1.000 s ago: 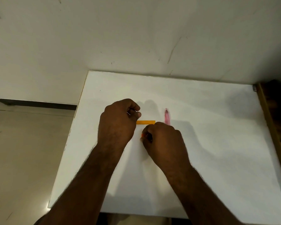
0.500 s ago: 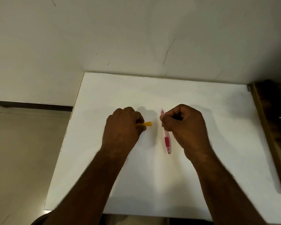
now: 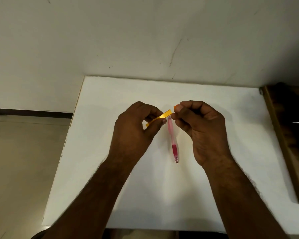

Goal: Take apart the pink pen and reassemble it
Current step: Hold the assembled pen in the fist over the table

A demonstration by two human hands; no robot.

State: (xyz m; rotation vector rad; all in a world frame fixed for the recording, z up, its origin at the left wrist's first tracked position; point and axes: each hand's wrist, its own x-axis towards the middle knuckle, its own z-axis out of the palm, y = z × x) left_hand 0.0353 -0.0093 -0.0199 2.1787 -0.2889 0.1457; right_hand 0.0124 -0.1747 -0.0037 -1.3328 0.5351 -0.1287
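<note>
The pink pen (image 3: 172, 137) lies on the white table (image 3: 214, 178), tip toward me, with a darker red grip near the tip. It lies between my two hands, and neither hand holds it. Above the table, my left hand (image 3: 136, 128) pinches a yellow-orange pen barrel (image 3: 162, 117) between thumb and fingers; the barrel slants up to the right. My right hand (image 3: 202, 128) has its fingers curled and pinches a small orange piece (image 3: 176, 106) at its fingertips, close to the barrel's upper end. Most of that piece is hidden by the fingers.
The table stands against a pale wall (image 3: 145, 40). A dark wooden piece of furniture (image 3: 286, 135) borders the table's right edge. Beige floor (image 3: 24, 161) lies beyond the left edge.
Both hands have risen off the table. The left hand tilted the yellow-orange barrel upward to the right. The right hand moved up to the barrel's end, away from the pink pen.
</note>
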